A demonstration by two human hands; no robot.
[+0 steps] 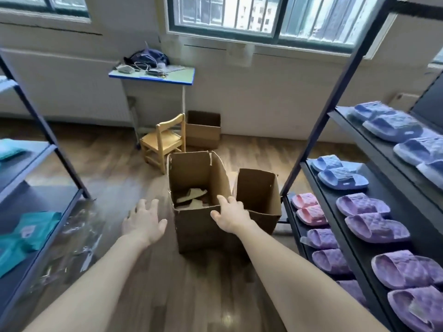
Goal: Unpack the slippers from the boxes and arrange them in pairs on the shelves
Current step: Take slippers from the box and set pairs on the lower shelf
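- Your right hand (231, 218) is spread open at the near right corner of the tall box (199, 233). The fingertips are on or just over the rim and it grips nothing yet.
- Your left hand (143, 222) is also open with fingers splayed. It is just beside the box's left wall, not touching it, and holds nothing.
- That box stands upright on the floor, top open. Only a few pale pieces (191, 196) lie at the bottom; I can't tell if they're slippers or cardboard scrap.
- The second box (259, 188) touches it on the right, also open. Its inside is dark and I can't see any contents.
- The right rack (316, 130) is well stocked: blue slippers (393, 127) on the top tier, a blue pair (342, 179) and purple slippers (376, 227) on the middle tier, and a pink pair (309, 212) low down, all side by side in twos.
- The left rack (64, 159) holds teal items (31, 228), too blurred to identify.
- My read: you're mostly done. What's left is to check the pale pieces, shelve any slippers among them, then clear both boxes.
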